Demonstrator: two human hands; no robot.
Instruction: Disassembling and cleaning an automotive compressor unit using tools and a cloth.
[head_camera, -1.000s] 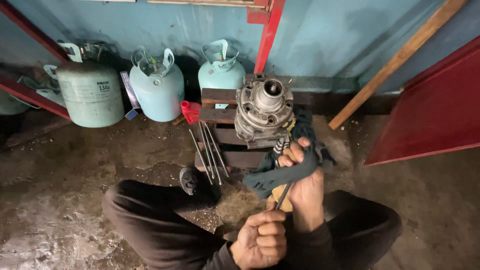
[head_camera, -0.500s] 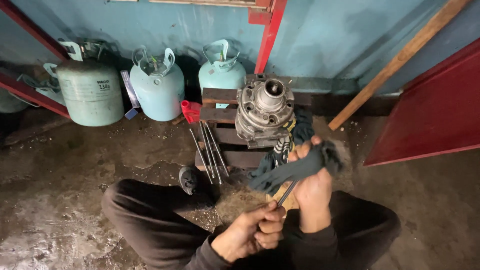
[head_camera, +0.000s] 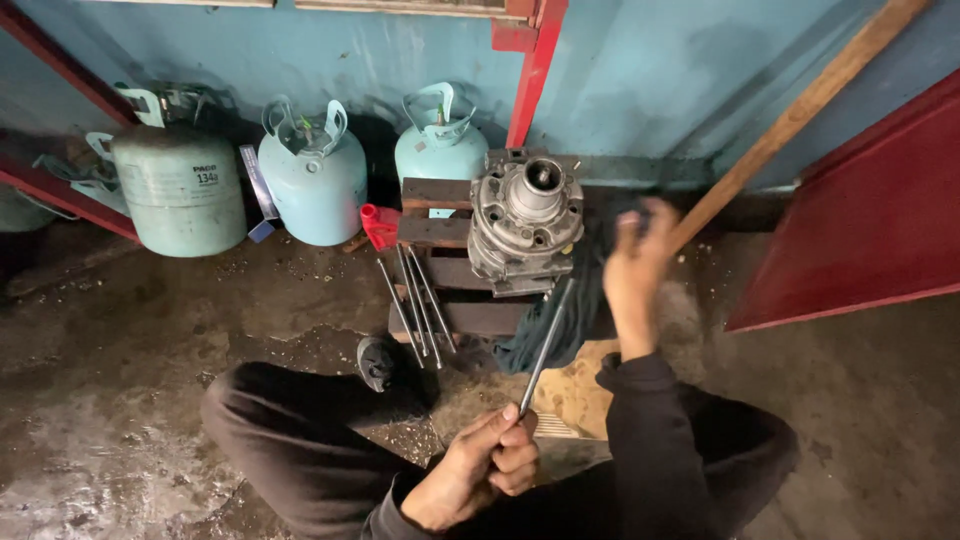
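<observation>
The left hand (head_camera: 480, 470) clenches its fingers around the lower end of a long metal rod (head_camera: 546, 345), which slants up toward the grey compressor body (head_camera: 525, 220) on the dark wooden pallet (head_camera: 440, 195); the right hand (head_camera: 635, 265), blurred, is raised beside a dark teal rag (head_camera: 560, 335), its grip impossible to tell.

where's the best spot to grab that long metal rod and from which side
Probably the near end of the long metal rod, where the left hand already wraps it. It slants up toward the metal compressor housing on the wooden pallet, its far end close against the housing and the dark cloth. Coming from below, on the person's side, looks clearest; the right hand is raised apart.
</observation>
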